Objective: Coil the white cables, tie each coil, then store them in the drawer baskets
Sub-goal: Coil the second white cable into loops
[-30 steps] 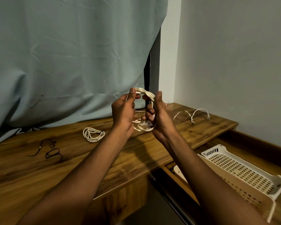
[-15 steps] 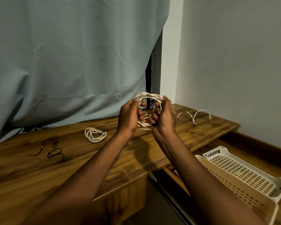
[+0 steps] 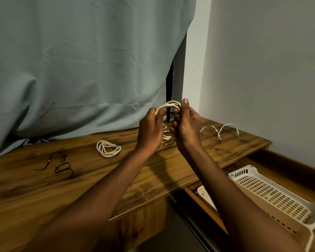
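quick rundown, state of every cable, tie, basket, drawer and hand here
held coil: looped, held above the desk by both hands
left hand: grips the coil
right hand: grips the coil
tied coil: bundled, lying on the desk
loose cable: uncoiled, on the desk by the wall
dark ties: unused, lying loose
basket: tilted, looks empty
drawer: open

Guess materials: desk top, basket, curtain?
Desk top: wood or wood-look laminate, brown with dark grain streaks and a slight sheen; can't tell which. Basket: looks like moulded plastic, cream, matte, with a grid of slots. Curtain: woven fabric, pale grey-blue, matte, creased and folded.
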